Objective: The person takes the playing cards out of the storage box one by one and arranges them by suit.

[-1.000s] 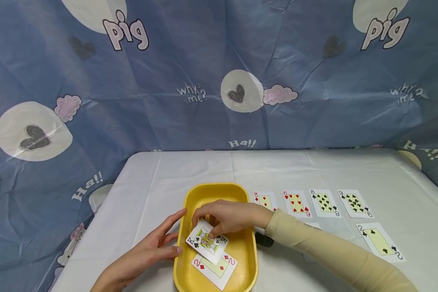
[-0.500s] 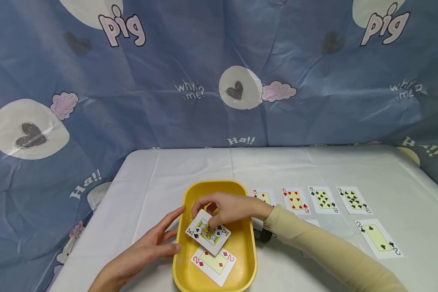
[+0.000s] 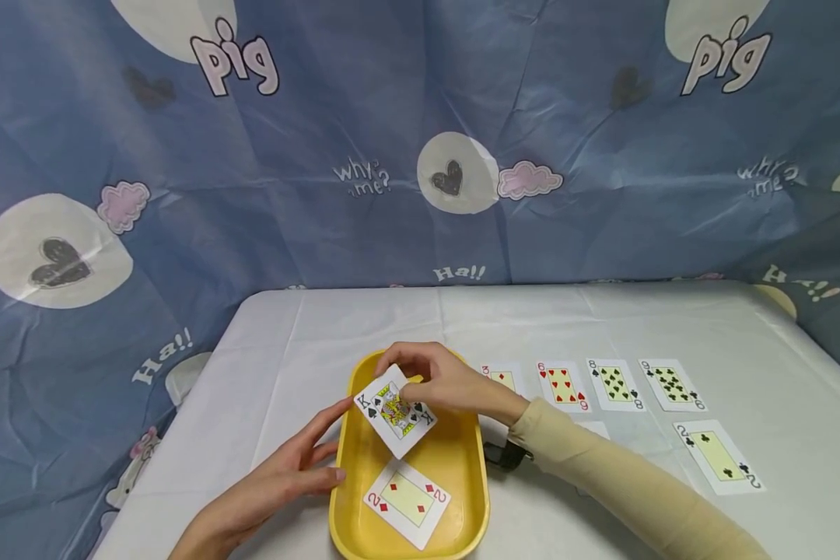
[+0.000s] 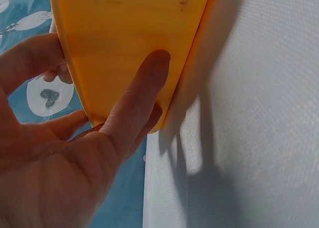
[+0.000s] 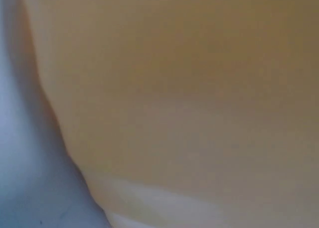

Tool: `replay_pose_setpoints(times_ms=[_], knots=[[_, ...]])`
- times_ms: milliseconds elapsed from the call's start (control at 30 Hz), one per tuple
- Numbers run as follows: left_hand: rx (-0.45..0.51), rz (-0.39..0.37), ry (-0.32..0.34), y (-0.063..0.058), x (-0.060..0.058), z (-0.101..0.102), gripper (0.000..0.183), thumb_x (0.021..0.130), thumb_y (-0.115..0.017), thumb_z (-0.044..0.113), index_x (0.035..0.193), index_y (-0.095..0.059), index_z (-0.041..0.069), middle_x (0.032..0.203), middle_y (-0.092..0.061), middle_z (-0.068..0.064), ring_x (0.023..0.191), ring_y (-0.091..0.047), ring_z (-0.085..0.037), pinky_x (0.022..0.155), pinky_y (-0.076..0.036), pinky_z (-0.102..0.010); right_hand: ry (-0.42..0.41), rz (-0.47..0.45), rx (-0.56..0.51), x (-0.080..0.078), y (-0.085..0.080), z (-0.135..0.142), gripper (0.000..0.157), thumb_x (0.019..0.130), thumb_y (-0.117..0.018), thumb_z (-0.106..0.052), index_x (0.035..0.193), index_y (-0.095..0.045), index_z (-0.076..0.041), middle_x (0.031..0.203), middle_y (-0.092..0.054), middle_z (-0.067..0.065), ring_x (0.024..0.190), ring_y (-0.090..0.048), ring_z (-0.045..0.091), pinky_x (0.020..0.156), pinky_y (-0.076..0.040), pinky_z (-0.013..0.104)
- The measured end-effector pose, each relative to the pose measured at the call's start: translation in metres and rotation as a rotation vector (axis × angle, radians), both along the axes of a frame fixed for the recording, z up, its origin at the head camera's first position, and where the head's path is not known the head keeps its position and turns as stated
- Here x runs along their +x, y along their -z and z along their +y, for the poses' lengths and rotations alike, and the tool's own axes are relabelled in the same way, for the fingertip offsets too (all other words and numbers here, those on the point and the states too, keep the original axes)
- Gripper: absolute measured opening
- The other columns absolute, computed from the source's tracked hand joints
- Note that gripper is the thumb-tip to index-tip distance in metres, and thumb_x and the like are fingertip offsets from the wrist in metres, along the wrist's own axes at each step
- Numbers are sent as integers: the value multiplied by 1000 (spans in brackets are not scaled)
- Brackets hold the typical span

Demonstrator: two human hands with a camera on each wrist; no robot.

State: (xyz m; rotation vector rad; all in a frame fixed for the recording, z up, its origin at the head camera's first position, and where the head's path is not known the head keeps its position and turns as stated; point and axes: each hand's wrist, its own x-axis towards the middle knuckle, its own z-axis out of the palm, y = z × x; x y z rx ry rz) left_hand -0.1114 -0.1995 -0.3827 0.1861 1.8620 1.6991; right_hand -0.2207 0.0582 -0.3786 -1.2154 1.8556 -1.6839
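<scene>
In the head view, my right hand pinches a playing card, the king of spades, with the thumb on its face. The card is tilted over the upper part of a yellow plastic tray. Below it, a two of diamonds lies face up on the tray's floor. My left hand rests at the tray's left side, fingertips at the rim. In the left wrist view, the thumb and extended fingers of this hand touch the tray's outer wall.
Right of the tray lie a three of diamonds, six of hearts, eight of spades and nine of clubs in a row. Nearer is a two of clubs. The right sleeve partly covers another card.
My right hand has lifted the king of spades up and away from the two of diamonds, which is now fully uncovered. My left hand stays at the tray.
</scene>
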Motion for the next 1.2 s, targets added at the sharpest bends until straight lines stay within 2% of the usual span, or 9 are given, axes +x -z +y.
replay_pose_setpoints(times_ms=[200,333,467,600,700,900,1000,1200], knots=[[16,-2,10,3,0,1,80,96,-62,14,158,-14,28,163,-5,-15,140,-32,-39,95,-48,-47,123,15,-10,3,-6,10,36,89,-59,9,122,-63,-5,119,-62,7,90,-62,23,77,-52,32],[25,-5,12,3,-1,2,80,96,-62,15,159,-13,26,161,-12,-19,136,-39,-36,95,-48,-46,229,-20,4,5,-12,23,40,90,-63,7,128,-61,-4,110,-64,12,84,-60,26,72,-54,36],[37,-16,12,3,-2,2,80,97,-63,15,159,-13,26,159,-20,-22,130,-47,-34,95,-49,-46,317,-78,8,10,-15,42,41,91,-66,2,131,-61,-6,104,-65,14,86,-61,27,69,-57,41],[40,-21,16,2,-3,2,81,97,-63,15,159,-12,27,158,-23,-23,128,-49,-33,94,-49,-46,361,-101,-3,15,-17,63,42,91,-69,-3,132,-61,-8,104,-65,16,89,-64,30,70,-58,44],[35,-22,15,2,-3,1,80,97,-62,16,159,-12,28,158,-21,-23,129,-48,-33,94,-49,-46,385,-97,7,19,-19,77,43,90,-70,-5,132,-62,-13,107,-65,16,90,-65,31,68,-58,47],[26,-32,8,0,-4,1,81,97,-62,17,159,-11,27,159,-19,-23,130,-47,-34,94,-49,-47,472,-78,44,27,-24,107,48,88,-74,-8,132,-61,-21,117,-57,13,90,-65,30,62,-57,47],[24,-32,9,0,-3,1,81,97,-62,17,159,-11,28,159,-19,-23,131,-46,-34,94,-49,-47,530,-66,56,33,-25,122,47,87,-76,-10,130,-61,-19,115,-54,15,88,-67,29,58,-57,47],[26,-37,11,1,-4,-1,80,98,-62,17,159,-11,28,158,-21,-24,130,-48,-33,94,-49,-47,615,-35,41,43,-24,151,45,86,-77,-7,127,-60,-5,116,-57,16,84,-68,24,54,-56,47]])
